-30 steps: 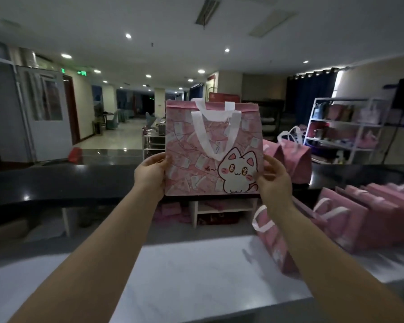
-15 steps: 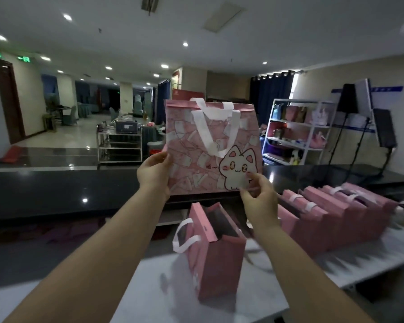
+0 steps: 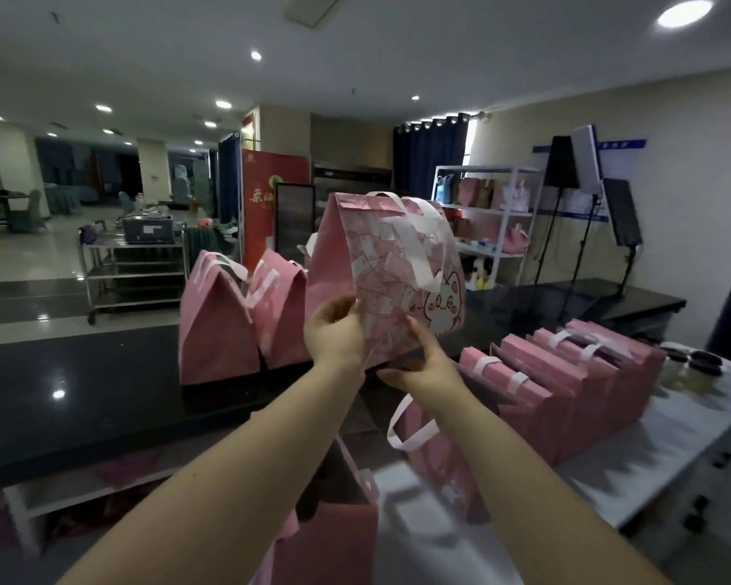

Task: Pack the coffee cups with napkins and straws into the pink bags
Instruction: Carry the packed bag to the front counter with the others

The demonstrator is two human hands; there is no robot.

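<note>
We see the white bench [image 3: 672,437] carrying a row of flat bags [image 3: 566,382], close to hand. Over the dark bench [image 3: 102,394] one bag [image 3: 397,263] is lifted, probably bound for the two standing bags [image 3: 245,318]. The left hand [image 3: 334,335] pinches its side fold and the right hand [image 3: 425,375] pinches its base to steady it. Cups [image 3: 693,365] wait far right.

Held pink bag [image 3: 397,268] turning its cat face toward 3 o'clock, plain side panel coming into view, right hand [image 3: 427,369] sliding from the bag's 3 o'clock edge to its 6 o'clock bottom, left hand [image 3: 334,335] shifting to the lower front corner, lidded cups [image 3: 693,365] appearing at 3 o'clock on the counter [image 3: 672,437]
</note>
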